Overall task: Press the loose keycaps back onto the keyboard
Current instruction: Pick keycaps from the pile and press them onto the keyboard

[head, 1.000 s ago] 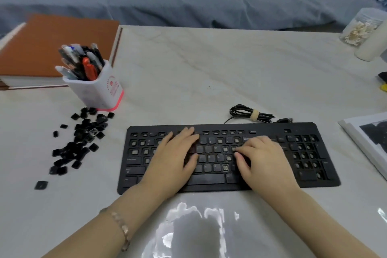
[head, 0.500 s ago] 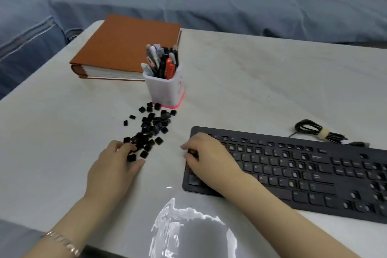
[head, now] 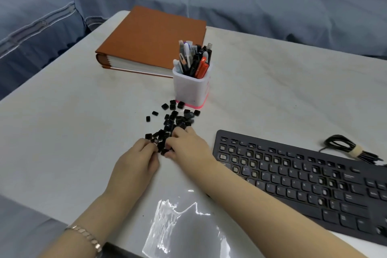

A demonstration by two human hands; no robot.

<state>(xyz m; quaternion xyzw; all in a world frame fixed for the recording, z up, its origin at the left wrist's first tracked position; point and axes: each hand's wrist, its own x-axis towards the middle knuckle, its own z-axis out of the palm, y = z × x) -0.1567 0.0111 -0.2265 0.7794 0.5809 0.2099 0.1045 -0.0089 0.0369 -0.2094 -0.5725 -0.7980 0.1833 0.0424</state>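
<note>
A pile of loose black keycaps [head: 176, 119] lies on the white table, left of the black keyboard [head: 293, 176]. Several key positions on the keyboard show pale bare sockets. Both hands meet at the near end of the pile. My left hand [head: 138, 161] has its fingers curled down, and the tips pinch at keycaps there. My right hand [head: 188, 146] reaches across from the keyboard side, its thumb and curled fingers closing round a keycap. The hands hide the keycaps under them.
A white pen holder [head: 191, 88] full of pens stands just beyond the pile. An orange-covered book [head: 152, 37] lies behind it. The keyboard's bundled cable [head: 347, 148] sits at the right. A blue sofa [head: 272, 12] borders the table's far edge.
My right hand left the keyboard and moved left to the keycap pile, joining my left hand there. The view has turned left since a second ago, when both hands lay on the keyboard.
</note>
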